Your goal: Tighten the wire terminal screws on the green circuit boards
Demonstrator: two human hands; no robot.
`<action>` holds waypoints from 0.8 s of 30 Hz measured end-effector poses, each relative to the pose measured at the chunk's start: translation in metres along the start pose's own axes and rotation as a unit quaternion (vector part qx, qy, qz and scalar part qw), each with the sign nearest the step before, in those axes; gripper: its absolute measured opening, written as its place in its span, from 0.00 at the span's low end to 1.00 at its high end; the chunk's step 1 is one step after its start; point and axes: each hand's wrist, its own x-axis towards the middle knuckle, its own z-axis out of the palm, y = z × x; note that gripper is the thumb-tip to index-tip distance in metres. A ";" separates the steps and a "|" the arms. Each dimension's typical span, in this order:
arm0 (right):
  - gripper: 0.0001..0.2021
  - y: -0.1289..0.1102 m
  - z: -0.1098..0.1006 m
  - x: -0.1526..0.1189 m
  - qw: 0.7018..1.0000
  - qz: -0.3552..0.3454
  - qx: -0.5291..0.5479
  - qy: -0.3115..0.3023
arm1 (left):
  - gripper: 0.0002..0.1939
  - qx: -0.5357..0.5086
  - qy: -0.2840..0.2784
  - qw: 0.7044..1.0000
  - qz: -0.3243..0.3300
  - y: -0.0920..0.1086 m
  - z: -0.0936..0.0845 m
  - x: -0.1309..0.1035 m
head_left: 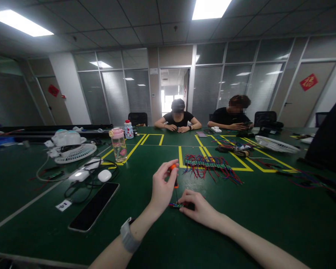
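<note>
My left hand is closed around the orange and black handle of a screwdriver. The tool stands nearly upright, its thin shaft reaching down to a small green circuit board on the table. Whether the tip sits in a screw or terminal is too small to tell. My right hand pinches the board's right end between thumb and fingers, hiding part of it. Coloured wires show at the board's left end. Just beyond my hands lies a row of several similar boards with red and blue wires.
On the green table, a phone, white earbud case, power strip, pink-lidded bottle and fan lie left. A wire bundle and fan grille lie right. Two people sit opposite.
</note>
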 end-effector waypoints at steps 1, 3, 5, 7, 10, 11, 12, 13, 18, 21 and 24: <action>0.09 0.001 0.000 0.000 1.000 0.001 -0.002 0.000 | 0.10 0.031 0.012 0.999 0.016 0.000 0.000 0.000; 0.09 0.002 0.002 0.000 1.000 0.002 -0.002 0.001 | 0.07 0.081 0.033 0.995 0.041 0.001 -0.001 0.000; 0.09 0.004 0.003 0.000 1.000 -0.001 0.003 0.000 | 0.09 0.080 0.033 0.995 0.043 0.000 -0.002 0.000; 0.10 0.005 0.003 0.000 1.000 -0.006 0.007 0.001 | 0.14 0.036 0.016 0.999 0.031 -0.001 -0.002 0.000; 0.10 0.004 0.003 0.000 1.000 -0.006 0.008 0.005 | 0.16 -0.033 -0.010 0.999 -0.003 -0.003 0.000 0.000; 0.10 0.003 0.003 0.000 1.000 -0.004 0.008 0.006 | 0.15 -0.031 -0.010 0.999 -0.008 -0.003 0.000 0.000; 0.10 0.003 0.002 0.000 1.000 -0.003 0.008 0.007 | 0.14 -0.012 -0.004 1.000 -0.005 -0.002 0.000 0.000; 0.10 0.003 0.002 0.000 1.000 -0.003 0.007 0.007 | 0.12 0.018 0.011 1.000 0.005 -0.001 0.001 -0.001; 0.09 0.003 0.002 -0.001 1.000 -0.004 0.004 0.007 | 0.09 0.099 0.062 0.992 0.038 0.001 -0.001 -0.001; 0.10 0.003 0.002 -0.001 1.000 -0.004 0.009 0.005 | 0.15 0.045 0.031 0.998 0.023 -0.003 -0.001 -0.001; 0.10 0.003 0.002 0.000 1.000 -0.004 0.012 0.003 | 0.16 -0.024 0.008 1.000 -0.011 -0.005 0.000 -0.001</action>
